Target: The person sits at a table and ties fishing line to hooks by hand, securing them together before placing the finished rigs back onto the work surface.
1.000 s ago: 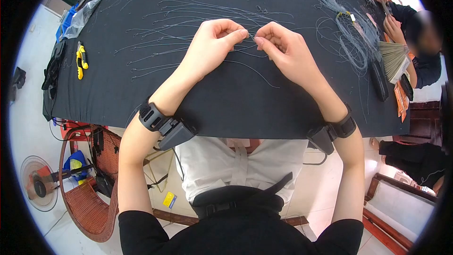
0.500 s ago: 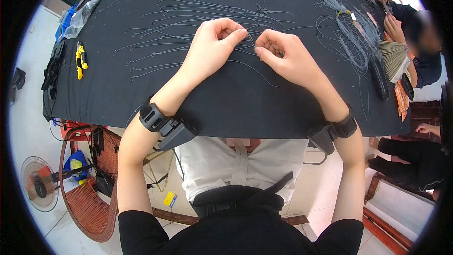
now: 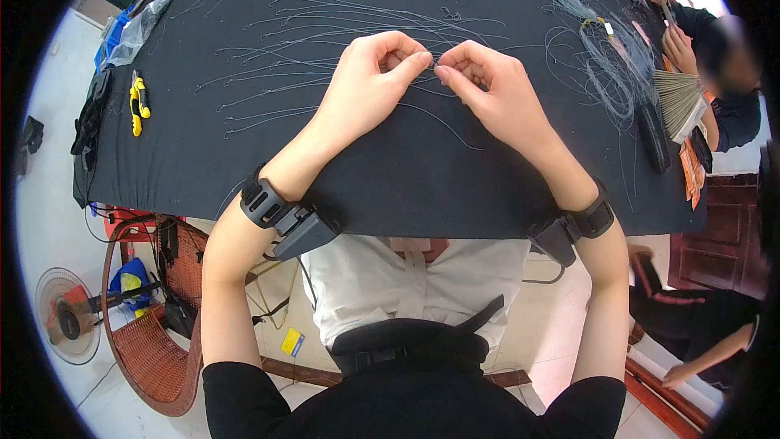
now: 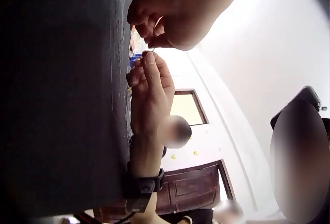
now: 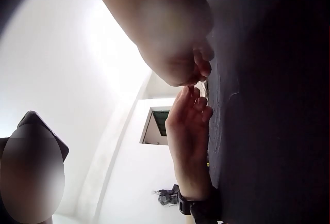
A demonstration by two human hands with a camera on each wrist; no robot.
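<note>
We list: tablecloth (image 3: 390, 187), plain black; cutter (image 3: 140, 104), yellow with black; strands (image 3: 276, 73), grey; trousers (image 3: 414, 284), white; shirt (image 3: 422, 402), black; woven chair (image 3: 158, 358), reddish brown; card (image 3: 292, 343), yellow and blue; wrist straps (image 3: 262, 202), black; door (image 3: 719, 236), dark reddish brown.

Head view looks down from above; wrist views near, sideways; all share hands (image 3: 366, 85) (image 3: 500, 97)

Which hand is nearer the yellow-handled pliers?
Left. The left hand is to the right of the yellow-handled pliers, well apart from them; the right hand is farther right, on the left hand's far side.
</note>
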